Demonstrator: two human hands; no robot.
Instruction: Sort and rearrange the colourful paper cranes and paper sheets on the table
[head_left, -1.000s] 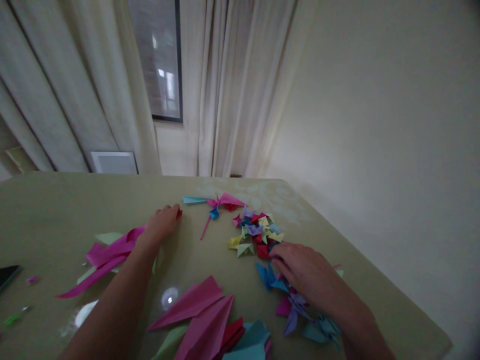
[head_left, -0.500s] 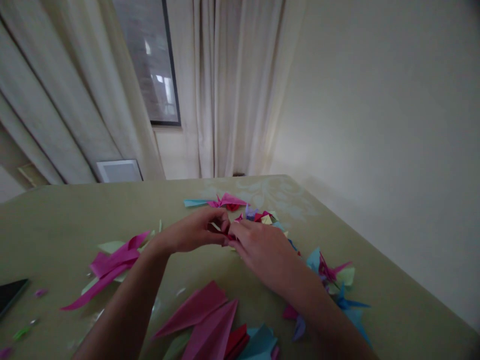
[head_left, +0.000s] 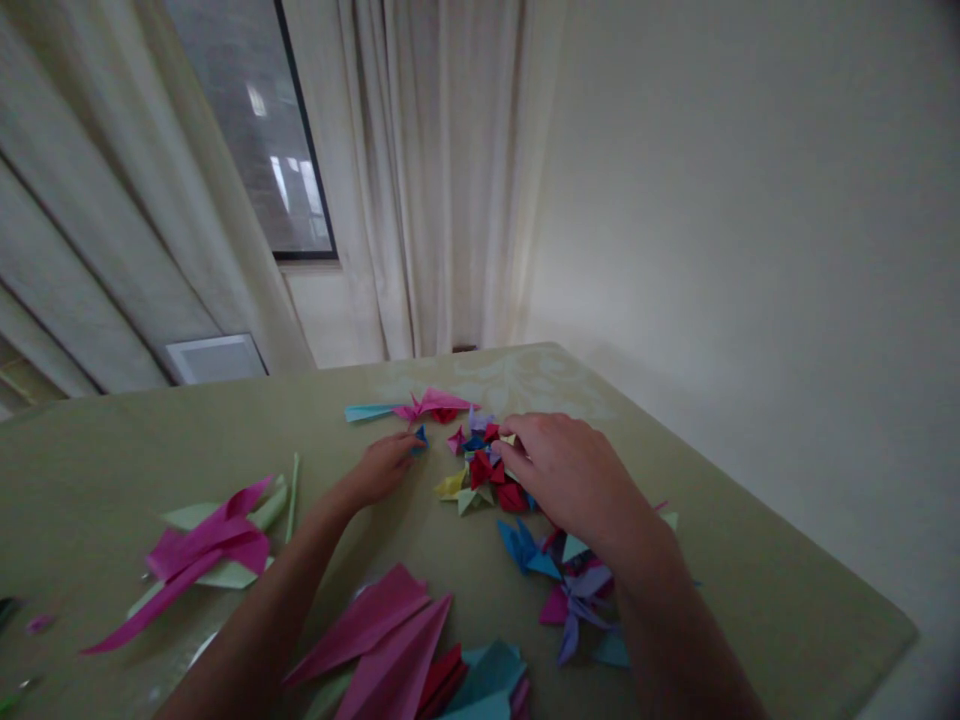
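Observation:
My left hand [head_left: 381, 468] rests on the olive table [head_left: 112, 450], fingers curled beside a small blue folded paper piece [head_left: 421, 436]. My right hand [head_left: 568, 472] lies over a heap of small folded paper pieces [head_left: 480, 472] in red, yellow, blue and purple, its fingertips bent down into the heap. What the fingertips pinch is hidden. Closer to me, under my right forearm, lie blue and purple folded shapes [head_left: 570, 585].
Pink and pale green paper strips [head_left: 202, 540] lie at the left. Large pink, red and teal folded sheets [head_left: 412, 650] sit at the near edge. A pink and teal folded shape [head_left: 420, 407] lies farther back. The table's right edge runs diagonally near a wall; curtains and a window stand behind.
My hands were together at the table's middle half a second ago; they have come apart, the left staying left of the heap, the right moving onto it. The view has shifted slightly left.

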